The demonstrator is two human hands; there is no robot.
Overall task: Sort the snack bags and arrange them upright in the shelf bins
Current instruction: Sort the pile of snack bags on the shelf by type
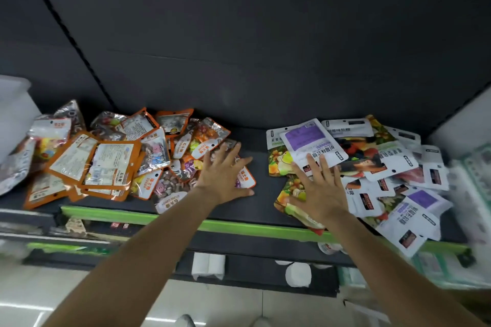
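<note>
Shop; shelf (239,225) heaped with snack bags (111,164)

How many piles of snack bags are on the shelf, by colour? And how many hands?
Orange-edged bag pile: 1
White and purple bag pile: 1
Hands, the left hand and the right hand: 2
Total: 4
</note>
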